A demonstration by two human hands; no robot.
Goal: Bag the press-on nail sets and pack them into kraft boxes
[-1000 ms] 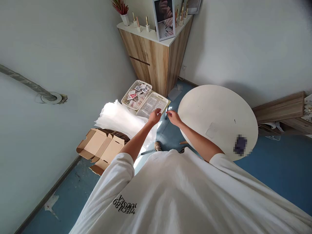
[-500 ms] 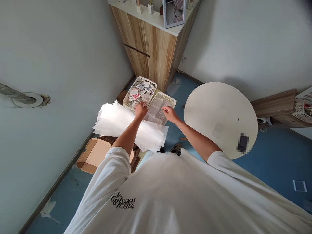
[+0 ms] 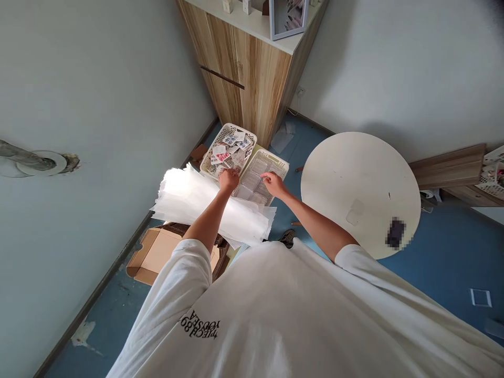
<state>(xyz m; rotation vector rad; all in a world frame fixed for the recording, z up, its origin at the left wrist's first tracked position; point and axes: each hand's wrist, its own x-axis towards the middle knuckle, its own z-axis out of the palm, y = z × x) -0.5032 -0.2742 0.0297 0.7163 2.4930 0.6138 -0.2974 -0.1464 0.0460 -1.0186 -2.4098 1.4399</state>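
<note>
My left hand (image 3: 229,179) is closed at the near edge of a white perforated basket (image 3: 205,165), fingers curled down. Anything in its fingers is too small to make out. Small printed cards (image 3: 221,156) and clear packets fill that basket. To the right, my right hand (image 3: 274,185) hovers over a second white basket (image 3: 284,164), thumb and fingertips drawn together. Whether they pinch something cannot be seen. Clear plastic boxes (image 3: 264,164) lie in this second basket. A stack of thin white sheets (image 3: 192,198) lies under my left forearm.
An open cardboard box (image 3: 155,254) is at the lower left. A wood-grain cabinet (image 3: 240,63) stands behind the baskets, with a picture frame (image 3: 289,18) on top. The round white table (image 3: 354,157) at right bears a clear plastic piece (image 3: 355,212) and a blurred dark object (image 3: 395,232).
The whole view has shifted slightly. My left hand is a little lower against the card basket; my right hand has hardly moved.
</note>
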